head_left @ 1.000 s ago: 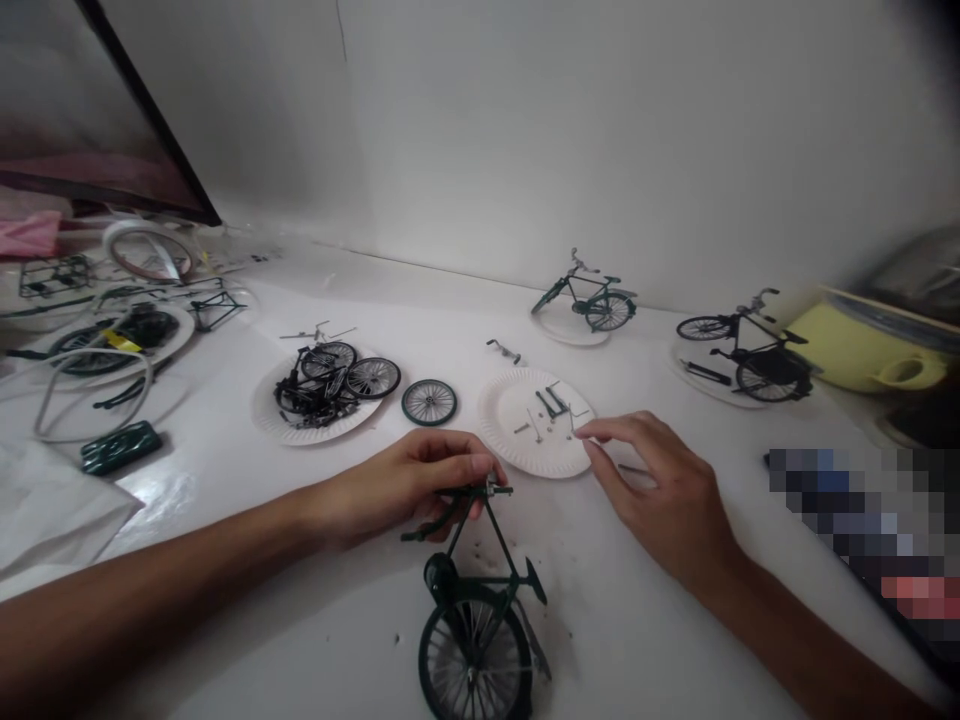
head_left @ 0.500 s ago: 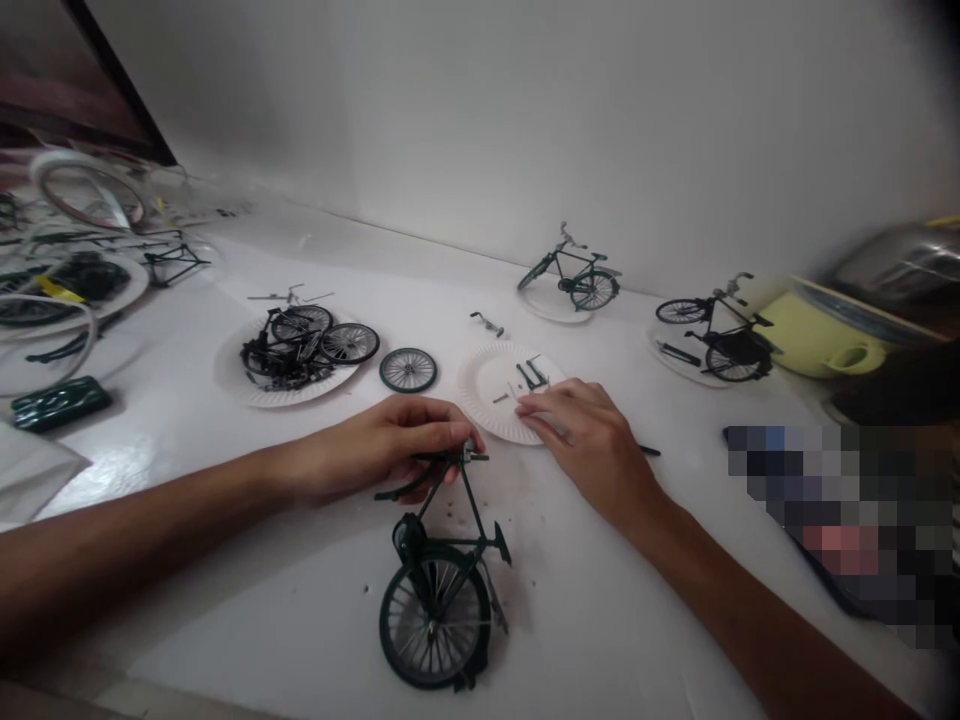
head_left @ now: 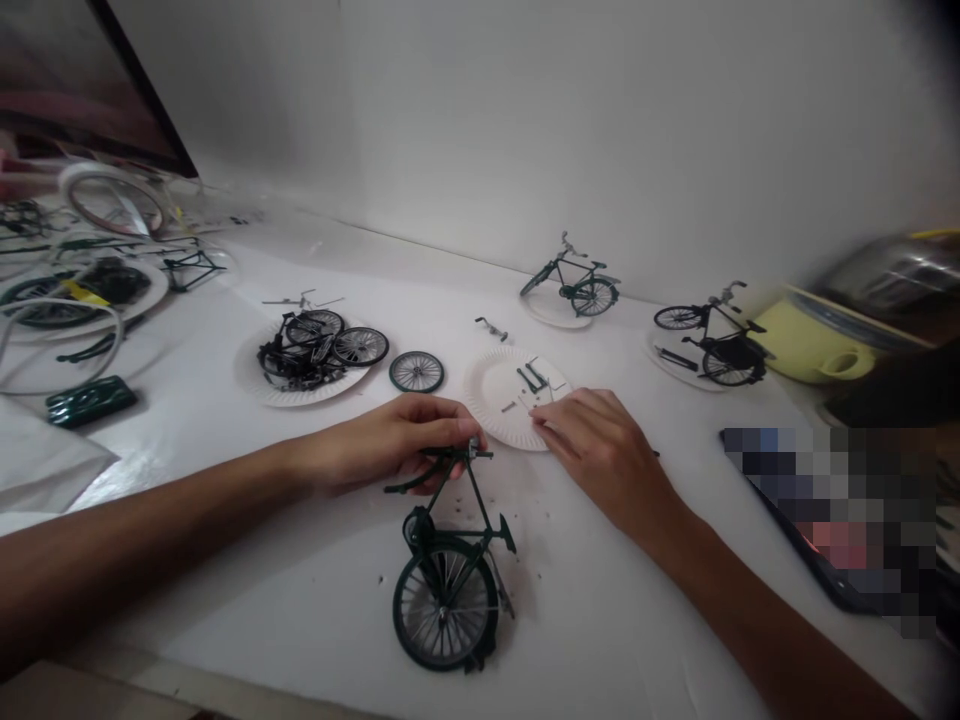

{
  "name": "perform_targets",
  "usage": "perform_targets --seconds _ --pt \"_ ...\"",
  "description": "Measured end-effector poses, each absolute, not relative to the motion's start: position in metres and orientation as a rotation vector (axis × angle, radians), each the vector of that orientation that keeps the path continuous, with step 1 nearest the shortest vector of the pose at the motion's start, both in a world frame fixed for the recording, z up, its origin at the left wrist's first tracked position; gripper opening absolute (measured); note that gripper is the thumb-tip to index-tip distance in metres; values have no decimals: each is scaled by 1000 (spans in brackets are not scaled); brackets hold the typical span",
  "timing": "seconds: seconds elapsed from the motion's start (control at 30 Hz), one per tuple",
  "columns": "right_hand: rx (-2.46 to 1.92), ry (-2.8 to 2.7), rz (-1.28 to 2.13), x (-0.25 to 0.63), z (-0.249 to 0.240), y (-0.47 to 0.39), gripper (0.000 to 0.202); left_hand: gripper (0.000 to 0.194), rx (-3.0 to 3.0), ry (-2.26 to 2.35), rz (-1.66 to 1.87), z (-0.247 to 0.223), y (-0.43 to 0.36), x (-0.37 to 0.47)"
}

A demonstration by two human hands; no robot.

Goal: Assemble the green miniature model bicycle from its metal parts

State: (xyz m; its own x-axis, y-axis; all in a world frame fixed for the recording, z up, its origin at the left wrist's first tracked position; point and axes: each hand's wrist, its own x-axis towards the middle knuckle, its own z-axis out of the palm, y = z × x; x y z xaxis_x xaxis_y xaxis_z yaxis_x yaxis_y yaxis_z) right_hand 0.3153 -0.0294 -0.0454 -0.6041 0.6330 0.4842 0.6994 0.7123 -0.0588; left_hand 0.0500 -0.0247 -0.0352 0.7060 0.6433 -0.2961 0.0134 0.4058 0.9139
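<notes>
My left hand [head_left: 409, 437] grips a dark green model bicycle [head_left: 444, 545] at the head of its frame. One spoked wheel is fitted at the near end, and a curved mudguard hangs below my fingers. Over the right rim of a white paper plate [head_left: 484, 378], my right hand [head_left: 600, 440] has thumb and forefinger pinched together. A thin wire-like piece shows at those fingertips; whether it is held, I cannot make out. Small green parts [head_left: 531, 378] and tiny metal bits lie on that plate. A loose wheel [head_left: 417, 372] rests left of it, and silver handlebars [head_left: 491, 328] lie behind.
Another plate [head_left: 285, 400] carries a heap of black bicycle parts. Two model bicycles [head_left: 574, 285] [head_left: 712, 335] stand at the back. At right are a yellow mug [head_left: 814, 335] and a phone [head_left: 832, 530], partly blurred out. A green packet [head_left: 91, 400] and cables lie left.
The whole view has shifted slightly. My right hand stays pinched at the plate's right edge, and my left hand still holds the model bicycle in much the same pose.
</notes>
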Motion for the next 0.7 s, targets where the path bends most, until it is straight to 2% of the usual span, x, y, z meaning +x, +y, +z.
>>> perform_targets --seconds 0.33,0.7 --pt "-1213 -2109 -185 328 -54 -26 14 27 1082 722 516 -32 -19 42" --pt "-1282 -2032 -49 324 -54 -30 15 27 1123 724 519 -34 -16 42"
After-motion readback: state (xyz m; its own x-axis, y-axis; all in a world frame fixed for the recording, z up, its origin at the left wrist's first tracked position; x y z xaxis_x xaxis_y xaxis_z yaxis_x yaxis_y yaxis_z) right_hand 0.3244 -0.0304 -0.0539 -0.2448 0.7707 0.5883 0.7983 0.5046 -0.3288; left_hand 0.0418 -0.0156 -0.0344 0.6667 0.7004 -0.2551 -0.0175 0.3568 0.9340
